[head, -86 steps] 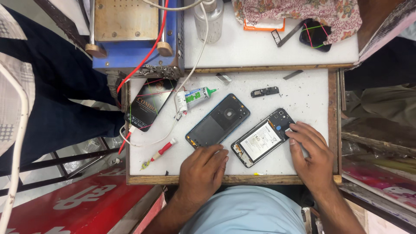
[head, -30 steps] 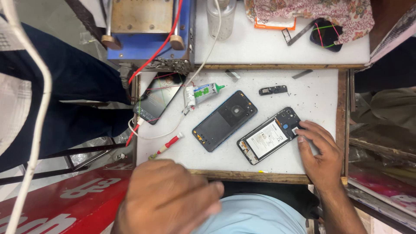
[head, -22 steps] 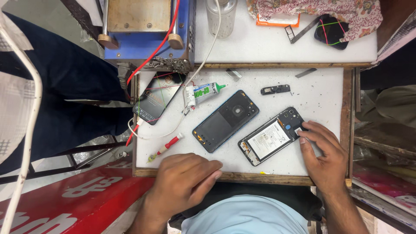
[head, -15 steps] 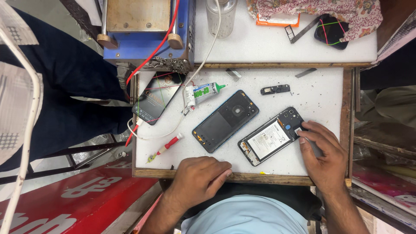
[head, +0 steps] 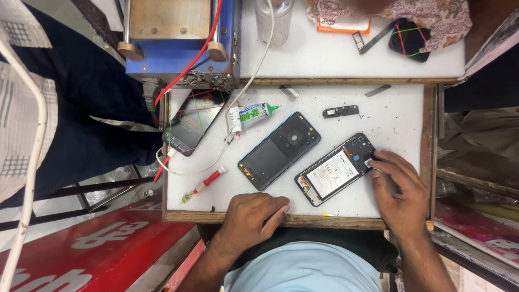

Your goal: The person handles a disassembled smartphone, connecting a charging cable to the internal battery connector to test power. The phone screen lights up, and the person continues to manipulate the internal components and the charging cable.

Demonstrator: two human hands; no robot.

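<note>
Pinning the opened phone (head: 336, 170) with your right hand (head: 401, 190), fingers (head: 383, 160) pressed at its top end, steadying it | left hand (head: 253, 217) rests loosely curled, holding nothing, on the worktop (head: 389, 116) edge | back cover (head: 279, 150) lies just left.

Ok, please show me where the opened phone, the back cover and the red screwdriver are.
opened phone (head: 331, 174): head view, on its battery.
back cover (head: 278, 151): head view, on its dark middle.
red screwdriver (head: 212, 180): head view, on its red handle.
</note>
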